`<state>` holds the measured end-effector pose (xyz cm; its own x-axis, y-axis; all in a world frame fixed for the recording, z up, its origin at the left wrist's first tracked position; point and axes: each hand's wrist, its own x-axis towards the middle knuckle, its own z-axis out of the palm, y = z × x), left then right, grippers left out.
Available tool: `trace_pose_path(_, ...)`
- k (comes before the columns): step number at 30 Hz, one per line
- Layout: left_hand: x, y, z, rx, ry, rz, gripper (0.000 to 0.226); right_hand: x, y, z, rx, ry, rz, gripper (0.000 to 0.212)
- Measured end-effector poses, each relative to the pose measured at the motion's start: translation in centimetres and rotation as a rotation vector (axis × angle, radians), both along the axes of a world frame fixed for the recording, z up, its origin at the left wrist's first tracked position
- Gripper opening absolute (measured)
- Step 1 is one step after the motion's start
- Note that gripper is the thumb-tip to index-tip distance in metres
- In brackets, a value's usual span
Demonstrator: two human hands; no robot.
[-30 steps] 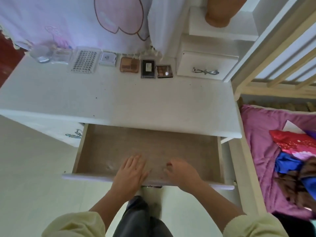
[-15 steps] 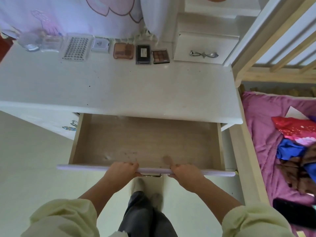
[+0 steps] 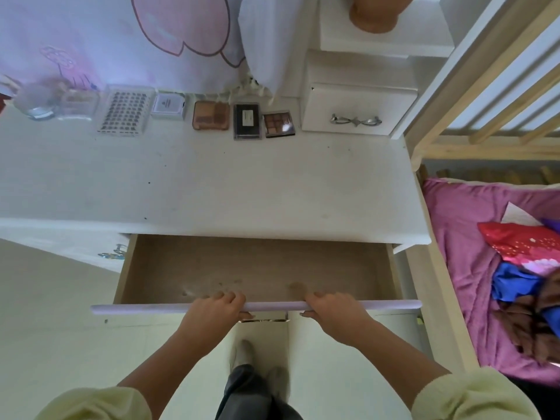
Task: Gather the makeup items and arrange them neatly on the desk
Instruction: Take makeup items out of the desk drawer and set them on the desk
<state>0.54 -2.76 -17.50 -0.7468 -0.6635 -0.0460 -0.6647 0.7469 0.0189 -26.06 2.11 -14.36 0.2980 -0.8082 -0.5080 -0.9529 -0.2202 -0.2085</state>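
- Makeup row (image 3: 194, 115) lies along the far edge of the desk (image 3: 212, 183), under a curtain (image 3: 91, 34): blurred glass jar (image 3: 38, 100), clear box (image 3: 80, 104), dotted tray (image 3: 125, 112), white box (image 3: 168, 104), tan palette (image 3: 211, 115), black case (image 3: 247, 121), brown palette (image 3: 278, 123). Most are flat rectangles set just beside one another, long axes pointing away from the person.
- The desk is white, matte and speckled, with a wide bare top in front of the row.
- Left hand (image 3: 213, 310): fingers pressed together, curled over the rounded front rim of the drawer (image 3: 257, 268).
- The drawer stands open, with a brown board floor and its long axis left-right.
- Right hand (image 3: 331, 310) grips the same rim likewise, apart from the left.
- Bed (image 3: 460, 237): pink sheet, wooden rail, just beside the desk.
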Motion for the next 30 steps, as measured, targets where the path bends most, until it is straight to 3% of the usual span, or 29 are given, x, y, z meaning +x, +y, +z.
trace_pose_path(5, 0.0, -1.7, -0.8, -0.038, 0.063, -0.023, 0.029, -0.5, -1.5, -0.2, -0.097, 0.056, 0.079, 0.031)
trace_pose_path(9, -0.7, -2.5, 0.2, -0.063, 0.099, -0.013, 0.026, -0.9, -1.9, -0.8, -0.385, 0.013, 0.161, 0.028)
trace_pose_path(12, -0.7, -2.6, 0.6, -0.053, 0.136, 0.032, 0.045, -1.0, -1.4, -1.9, -0.508, -0.020, 0.148, 0.034)
trace_pose_path(14, -0.5, -3.5, 1.2, -0.014, 0.130, 0.099, 0.075, -1.0, -1.4, -2.1, -0.537, -0.004, 0.112, 0.049)
trace_pose_path(16, -0.4, -4.8, 2.2, 0.065, 0.065, 0.190, 0.117, -0.9, -2.1, -1.5, -0.503, 0.042, 0.036, 0.081)
trace_pose_path(18, -0.6, -5.6, 3.0, 0.103, -0.015, 0.185, 0.133, -1.0, -3.0, -0.5, -0.444, 0.089, -0.026, 0.115)
trace_pose_path(22, -1.0, -6.1, 3.3, 0.125, -0.051, 0.154, 0.141, -1.4, -4.5, 1.0, -0.384, 0.182, -0.042, 0.140)
trace_pose_path(30, -1.0, -7.3, 2.5, 0.122, -0.048, 0.136, 0.138, -2.1, -5.2, 0.0, -0.405, 0.168, 0.013, 0.136)
